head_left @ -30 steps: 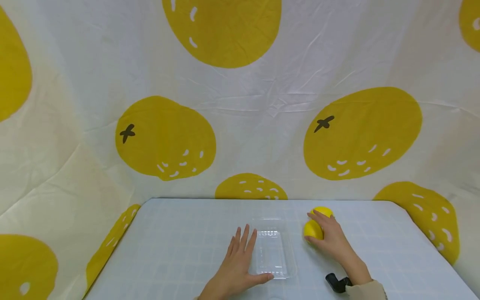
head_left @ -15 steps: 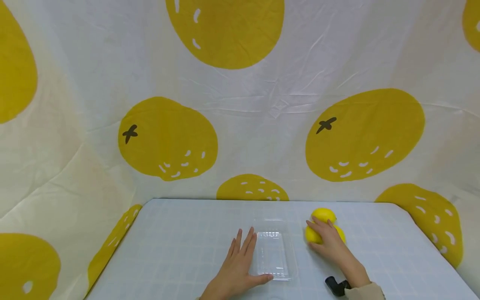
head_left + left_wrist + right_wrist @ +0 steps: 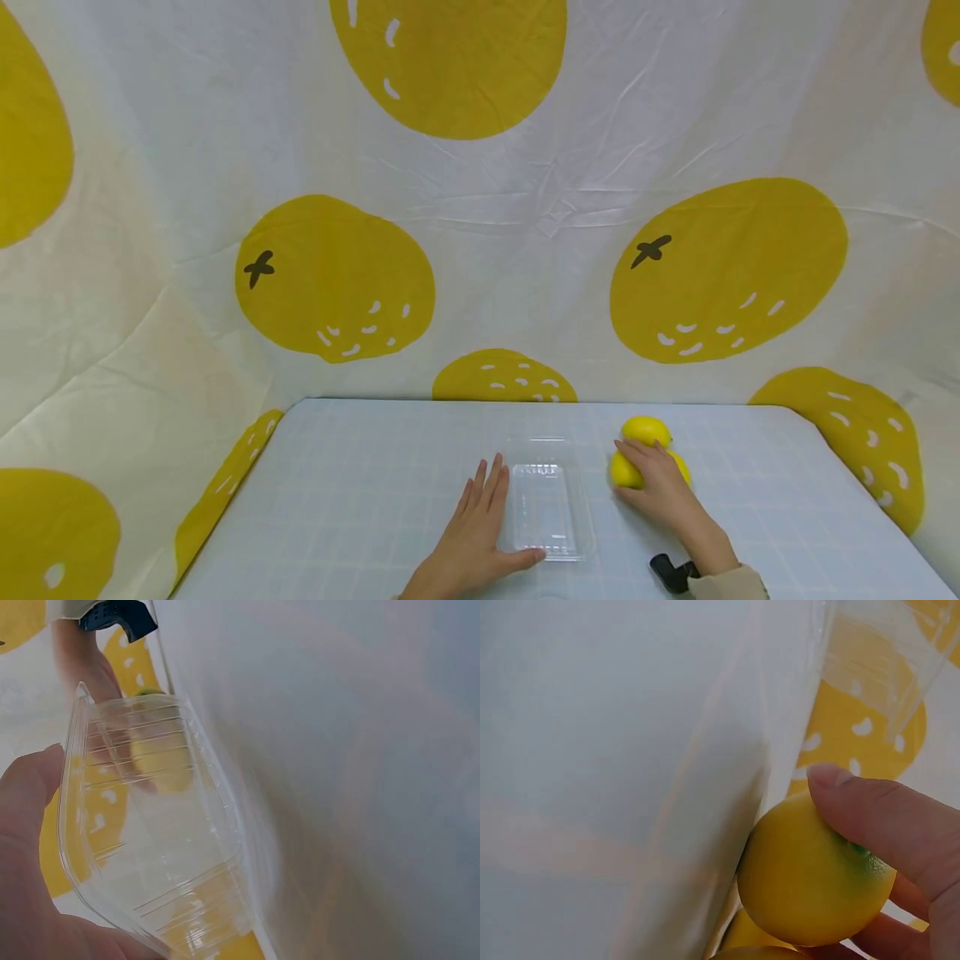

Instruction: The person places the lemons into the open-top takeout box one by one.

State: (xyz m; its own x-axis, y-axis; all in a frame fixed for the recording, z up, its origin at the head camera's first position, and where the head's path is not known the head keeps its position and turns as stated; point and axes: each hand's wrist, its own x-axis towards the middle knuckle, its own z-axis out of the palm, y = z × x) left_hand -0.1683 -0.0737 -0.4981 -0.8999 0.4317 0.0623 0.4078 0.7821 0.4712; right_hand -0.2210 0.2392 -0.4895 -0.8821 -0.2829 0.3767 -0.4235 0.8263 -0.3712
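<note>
My left hand (image 3: 486, 518) lies flat on the table with straight fingers along the left side of a clear plastic tray (image 3: 546, 508), its thumb against the tray's near edge. The left wrist view shows the same tray (image 3: 150, 825) close up, with nothing in it. My right hand (image 3: 658, 485) grips a yellow lemon (image 3: 624, 472) just right of the tray. In the right wrist view the thumb (image 3: 885, 810) lies over this lemon (image 3: 810, 877). A second lemon (image 3: 647, 430) sits behind the hand, and a third lemon (image 3: 681, 467) peeks out at its right.
The table (image 3: 360, 500) has a pale blue checked cover. A white cloth with large yellow fruit prints (image 3: 720, 267) hangs behind and at both sides. A black strap piece (image 3: 671, 572) sits at my right wrist.
My right hand has drawn back a little toward me and settled on the front lemon, which uncovers the lemon behind it. My left hand and the tray have stayed put.
</note>
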